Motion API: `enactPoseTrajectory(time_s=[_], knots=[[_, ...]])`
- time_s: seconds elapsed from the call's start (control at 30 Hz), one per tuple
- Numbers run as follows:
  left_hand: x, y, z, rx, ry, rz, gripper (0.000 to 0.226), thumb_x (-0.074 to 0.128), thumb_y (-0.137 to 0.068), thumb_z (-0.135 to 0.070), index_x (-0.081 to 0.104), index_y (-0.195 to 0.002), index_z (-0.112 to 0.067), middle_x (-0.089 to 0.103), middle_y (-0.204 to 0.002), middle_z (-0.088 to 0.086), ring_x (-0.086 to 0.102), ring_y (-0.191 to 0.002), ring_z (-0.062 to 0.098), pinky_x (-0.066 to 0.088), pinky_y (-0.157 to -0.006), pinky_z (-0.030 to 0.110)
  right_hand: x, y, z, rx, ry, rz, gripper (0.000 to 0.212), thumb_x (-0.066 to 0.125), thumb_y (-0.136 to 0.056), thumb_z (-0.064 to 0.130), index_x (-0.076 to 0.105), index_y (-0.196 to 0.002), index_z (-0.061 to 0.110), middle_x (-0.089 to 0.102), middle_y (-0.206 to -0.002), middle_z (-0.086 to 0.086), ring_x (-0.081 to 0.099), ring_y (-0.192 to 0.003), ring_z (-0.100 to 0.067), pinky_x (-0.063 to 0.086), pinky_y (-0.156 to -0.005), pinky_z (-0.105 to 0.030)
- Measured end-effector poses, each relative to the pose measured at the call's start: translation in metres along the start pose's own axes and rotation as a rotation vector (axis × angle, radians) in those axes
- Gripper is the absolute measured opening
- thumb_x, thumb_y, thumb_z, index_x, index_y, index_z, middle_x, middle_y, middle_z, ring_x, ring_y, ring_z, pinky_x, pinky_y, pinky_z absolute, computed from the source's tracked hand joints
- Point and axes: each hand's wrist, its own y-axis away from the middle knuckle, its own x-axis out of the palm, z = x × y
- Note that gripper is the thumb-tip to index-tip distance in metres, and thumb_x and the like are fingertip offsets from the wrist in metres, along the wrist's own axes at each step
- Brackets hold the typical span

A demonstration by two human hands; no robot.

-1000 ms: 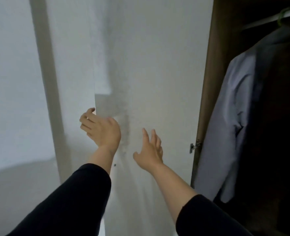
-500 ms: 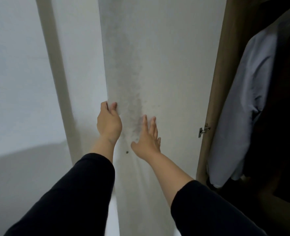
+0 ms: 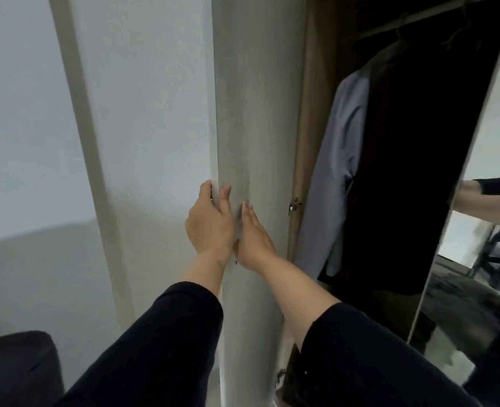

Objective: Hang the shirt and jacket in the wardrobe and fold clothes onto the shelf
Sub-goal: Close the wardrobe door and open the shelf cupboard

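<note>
left hand (image 3: 210, 221) at centre frame grips the free edge of the white wardrobe door (image 3: 251, 142), thumb on the near face and fingers wrapped behind it. right hand (image 3: 253, 233) lies just beside it at 3 o'clock, fingers straight and together, flat on the door face. pale shirt (image 3: 328, 183) hangs inside the wardrobe at 3 o'clock, with the dark jacket (image 3: 419, 171) touching it on the far side, both under the rail (image 3: 413, 19) at 1 o'clock. folded clothes and the shelf are not in view. a mirrored door (image 3: 477, 259) at 4 o'clock reflects an arm; a dark seat corner (image 3: 13, 368) sits at 8 o'clock. judged step: swinging the door on its hinge (image 3: 294, 204). to do it well, steer from the edge, keep the flat palm as a steadying push, mind the shirt sleeve near the hinge side. against a second ago: door now seen far more edge-on, hands closer together, left fingers moved round the edge, mirror newly in view.
</note>
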Motion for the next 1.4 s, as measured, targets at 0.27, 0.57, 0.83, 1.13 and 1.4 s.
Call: enactPoseTrajectory(time_s=[0.27,0.57,0.83,1.13,1.4], knots=[[0.031,0.072,-0.050,0.383,0.195,0.395,0.061,0.029,-0.097,-0.051,0.019,-0.151,-0.025,0.038,-0.151,-0.007,0.041,-0.134,0.009,0.037,-0.105,0.026,-0.111,0.065,-0.066,0.161,0.460,-0.166,0.083,0.044,-0.090,0.001,-0.004,-0.154,0.024,-0.011,-0.161,0.005,-0.009,-0.149,-0.014,0.000,-0.119,-0.051],[0.106,0.126,-0.117,0.545,0.200,0.667,0.068,0.021,-0.100,-0.044,-0.027,-0.144,-0.024,-0.024,-0.158,-0.005,-0.017,-0.145,0.006,0.004,-0.121,0.047,-0.227,0.117,-0.139,0.348,0.961,-0.455,0.070,0.037,-0.098,0.032,-0.002,-0.154,0.013,-0.017,-0.160,-0.008,-0.022,-0.146,-0.026,-0.012,-0.110,-0.064],[0.163,0.127,-0.148,0.634,0.023,0.916,0.073,0.025,-0.103,-0.024,-0.040,-0.136,-0.028,-0.048,-0.144,-0.006,-0.028,-0.143,0.012,-0.002,-0.118,0.055,-0.248,0.131,-0.159,0.409,1.169,-0.397,0.075,0.032,-0.094,0.022,-0.016,-0.150,0.011,-0.034,-0.154,-0.007,-0.034,-0.140,-0.026,-0.010,-0.110,-0.067],[0.194,0.130,-0.173,0.550,0.039,1.064,0.088,0.036,-0.098,-0.006,-0.036,-0.139,-0.033,-0.050,-0.143,-0.010,-0.033,-0.139,0.009,-0.002,-0.116,0.057,-0.247,0.124,-0.178,0.393,1.209,-0.441,0.073,0.030,-0.094,0.023,-0.013,-0.152,0.012,-0.032,-0.155,-0.005,-0.033,-0.141,-0.026,-0.014,-0.110,-0.066],[0.215,0.129,-0.174,0.588,-0.034,0.995,0.103,0.046,-0.095,-0.005,-0.047,-0.128,-0.036,-0.057,-0.135,-0.010,-0.037,-0.135,0.008,0.000,-0.116,0.059,-0.247,0.121,-0.185,0.352,1.209,-0.492,0.072,0.012,-0.084,0.025,-0.006,-0.153,0.013,-0.023,-0.158,-0.004,-0.027,-0.144,-0.024,-0.015,-0.110,-0.064]])
